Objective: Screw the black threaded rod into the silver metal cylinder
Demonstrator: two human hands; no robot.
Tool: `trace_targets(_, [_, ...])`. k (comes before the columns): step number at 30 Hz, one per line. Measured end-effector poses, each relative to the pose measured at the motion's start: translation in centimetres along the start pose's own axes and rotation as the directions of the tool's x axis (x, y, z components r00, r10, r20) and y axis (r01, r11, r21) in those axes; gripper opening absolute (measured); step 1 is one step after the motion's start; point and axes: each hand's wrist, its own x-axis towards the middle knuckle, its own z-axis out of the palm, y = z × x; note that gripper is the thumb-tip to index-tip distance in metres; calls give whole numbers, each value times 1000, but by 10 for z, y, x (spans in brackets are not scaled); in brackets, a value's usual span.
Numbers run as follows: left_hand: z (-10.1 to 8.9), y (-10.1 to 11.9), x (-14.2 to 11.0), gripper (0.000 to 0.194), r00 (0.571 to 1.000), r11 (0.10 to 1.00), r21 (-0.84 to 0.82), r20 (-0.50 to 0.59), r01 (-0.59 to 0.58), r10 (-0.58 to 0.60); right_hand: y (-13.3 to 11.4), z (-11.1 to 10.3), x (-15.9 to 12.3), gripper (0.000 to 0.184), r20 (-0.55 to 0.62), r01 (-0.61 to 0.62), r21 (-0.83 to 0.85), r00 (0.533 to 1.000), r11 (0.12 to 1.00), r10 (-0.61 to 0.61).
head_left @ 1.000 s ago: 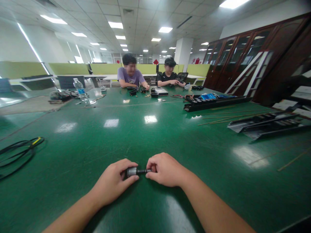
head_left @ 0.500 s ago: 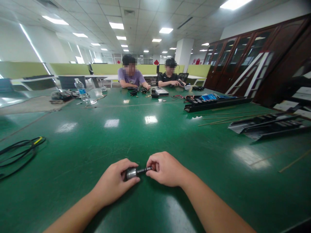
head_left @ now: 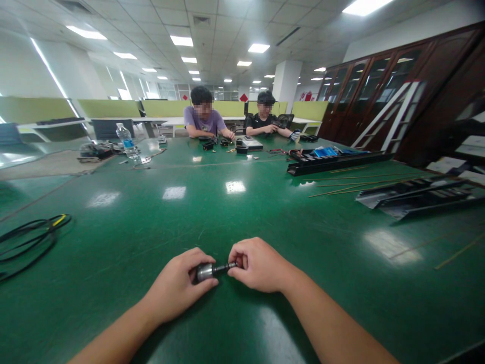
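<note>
- Both hands are close together just above the tabletop [head_left: 242, 217], with only the workpiece between them.
- The left hand [head_left: 174, 283] curls around the wide end of a silver metal cylinder with a thin dark shaft [head_left: 212, 271].
- The right hand [head_left: 259, 265] pinches the tip of the shaft between thumb and bent fingers.
- The cylinder lies crosswise in front of the body, its shaft sloping slightly up toward the right hand.
- As far as the view shows, cylinder and shaft are joined, and neither hand holds any other part.
- Compared with the earlier view, the hands and cylinder have barely shifted; the head has turned slightly, tilting the room.
- Left of the hands lies a coil of black cable with a yellow marking [head_left: 28, 247].
- Well ahead and right of the hands sit long black slotted plastic rails [head_left: 333, 163] and thin brass-coloured rods [head_left: 341, 184].
- Far ahead of the hands, two seated people, one in a lilac T-shirt [head_left: 204, 121] and one in black [head_left: 265, 121], face small dark parts.
</note>
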Motion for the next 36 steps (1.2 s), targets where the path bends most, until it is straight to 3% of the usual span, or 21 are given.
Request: trace_targets(36, [-4,0,0,19,999,999,-49,-30,12,-14,6,-3,1,7,-46,-22,23,999,999,23])
